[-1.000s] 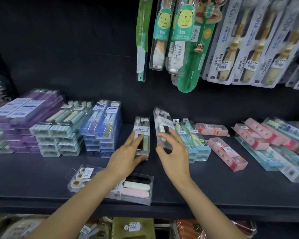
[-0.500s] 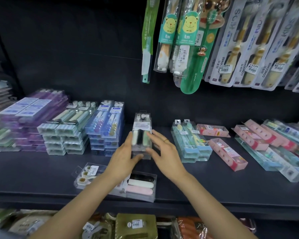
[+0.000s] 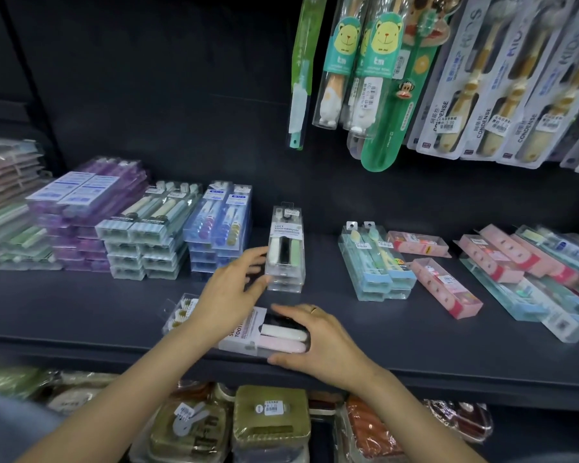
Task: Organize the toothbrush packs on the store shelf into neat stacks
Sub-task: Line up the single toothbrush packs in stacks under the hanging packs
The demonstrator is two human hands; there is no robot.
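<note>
A small stack of clear "soft toothbrush" packs (image 3: 285, 243) stands in the middle of the dark shelf (image 3: 415, 362). Its top pack holds white, black and green brushes. My left hand (image 3: 229, 292) is open, its fingertips against the stack's left side. Another clear pack (image 3: 248, 332) with black, white and pink brushes lies crosswise at the shelf's front edge. My right hand (image 3: 325, 342) grips its right end, fingers on top and thumb at the front. My left forearm hides part of this pack.
Neat stacks fill the left: purple packs (image 3: 91, 208), pale green ones (image 3: 144, 242), blue ones (image 3: 219, 235). A light blue stack (image 3: 371, 262) and loose pink packs (image 3: 445, 285) lie to the right. Kids' toothbrushes (image 3: 375, 61) hang above. Wrapped goods (image 3: 268, 416) sit on the lower shelf.
My right hand set a pack on the stack, then left it and dropped to the front pack, closing on its right end. My left hand stays by the stack.
</note>
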